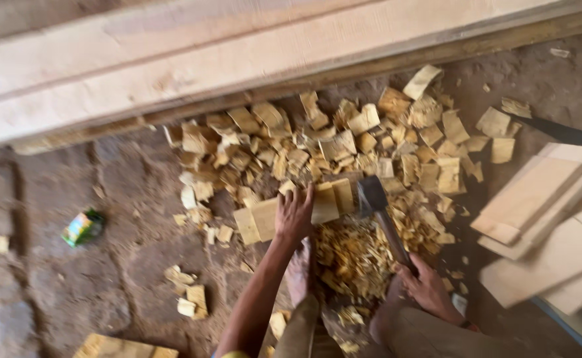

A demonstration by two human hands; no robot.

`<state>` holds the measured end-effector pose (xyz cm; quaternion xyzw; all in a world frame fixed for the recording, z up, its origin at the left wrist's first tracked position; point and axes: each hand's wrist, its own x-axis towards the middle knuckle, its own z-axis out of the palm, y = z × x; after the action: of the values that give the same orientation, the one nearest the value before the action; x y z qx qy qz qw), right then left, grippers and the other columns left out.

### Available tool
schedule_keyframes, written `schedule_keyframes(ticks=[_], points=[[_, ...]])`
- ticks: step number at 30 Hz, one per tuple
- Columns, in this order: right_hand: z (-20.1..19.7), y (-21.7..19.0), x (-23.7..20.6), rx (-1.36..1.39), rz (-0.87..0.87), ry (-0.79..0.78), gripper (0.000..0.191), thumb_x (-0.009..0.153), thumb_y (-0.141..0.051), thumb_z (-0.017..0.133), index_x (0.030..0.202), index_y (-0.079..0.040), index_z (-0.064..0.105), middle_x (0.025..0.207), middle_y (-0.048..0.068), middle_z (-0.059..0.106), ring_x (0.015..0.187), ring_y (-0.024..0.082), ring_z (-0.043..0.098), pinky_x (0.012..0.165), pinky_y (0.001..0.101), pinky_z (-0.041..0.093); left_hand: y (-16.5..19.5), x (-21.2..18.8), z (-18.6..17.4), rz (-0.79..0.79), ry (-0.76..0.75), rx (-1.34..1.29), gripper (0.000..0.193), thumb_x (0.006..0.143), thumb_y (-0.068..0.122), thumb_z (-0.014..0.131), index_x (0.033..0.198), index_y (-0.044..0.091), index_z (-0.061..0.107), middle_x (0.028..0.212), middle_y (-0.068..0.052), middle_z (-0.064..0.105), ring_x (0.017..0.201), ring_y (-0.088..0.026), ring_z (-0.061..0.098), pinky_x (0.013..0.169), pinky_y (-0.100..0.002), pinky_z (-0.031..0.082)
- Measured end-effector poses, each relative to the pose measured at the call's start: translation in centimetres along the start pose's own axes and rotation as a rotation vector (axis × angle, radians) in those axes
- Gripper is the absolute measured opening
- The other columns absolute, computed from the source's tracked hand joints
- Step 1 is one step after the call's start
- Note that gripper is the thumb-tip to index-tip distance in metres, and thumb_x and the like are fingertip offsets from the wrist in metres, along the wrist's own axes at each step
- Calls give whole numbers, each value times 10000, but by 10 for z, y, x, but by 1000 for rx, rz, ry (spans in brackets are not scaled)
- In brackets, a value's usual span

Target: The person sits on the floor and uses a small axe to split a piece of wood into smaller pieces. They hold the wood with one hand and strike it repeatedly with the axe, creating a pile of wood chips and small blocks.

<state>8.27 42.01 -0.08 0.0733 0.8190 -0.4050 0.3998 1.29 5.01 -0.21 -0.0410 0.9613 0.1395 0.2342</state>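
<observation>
Bare earth and rough stone make up the floor (105,265) in the head view, packed brown and dusty, with a long pale timber beam (238,59) running across the top from the left edge up to the right corner.

Below the beam, a wide heap of wood chips (344,146) spreads over the middle of the floor, with finer yellow shavings (354,255) piled nearer the person. The left hand (294,215) reaches forward with its fingers curled over the top edge of a flat wooden block (284,213) that lies at the near edge of the chip heap, pressing on it. The right hand (427,285) is clenched around the handle of a hatchet (378,212); the dark metal head sits just beside the right end of the block, touching or nearly touching it, the blur makes that unclear. A bare foot (299,272) rests on the floor just behind the left hand, beside the shavings.

Along the right edge of the floor lies a stack of cut boards (549,219), overlapping each other at a slant. Well apart, toward the left edge, a small crumpled green wrapper (83,227) lies on the ground. A few loose offcuts (188,298) sit near the lower middle.
</observation>
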Motion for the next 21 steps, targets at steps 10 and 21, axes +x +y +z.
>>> schedule_keyframes(ticks=[10, 21], points=[[-22, -79, -6, 133, 131, -50, 261, 1012, -316, 515, 1121, -89, 585, 610, 2, 507, 428, 104, 464, 356, 270, 417, 12, -10, 23, -16, 18, 53, 1128, 703, 166, 792, 1582, 52, 94, 1366, -301, 458, 1238, -440, 464, 1114, -596, 324], [-61, -157, -21, 203, -245, 26, 381, 1048, -415, 481, 981, -50, 566, 622, -40, 506, 431, 55, 459, 336, 223, 407, 8, 5, 15, -146, -154, -88, 886, 758, 227, 843, 1477, 32, 363, 1357, -225, 534, 1269, -382, 495, 1117, -521, 392]])
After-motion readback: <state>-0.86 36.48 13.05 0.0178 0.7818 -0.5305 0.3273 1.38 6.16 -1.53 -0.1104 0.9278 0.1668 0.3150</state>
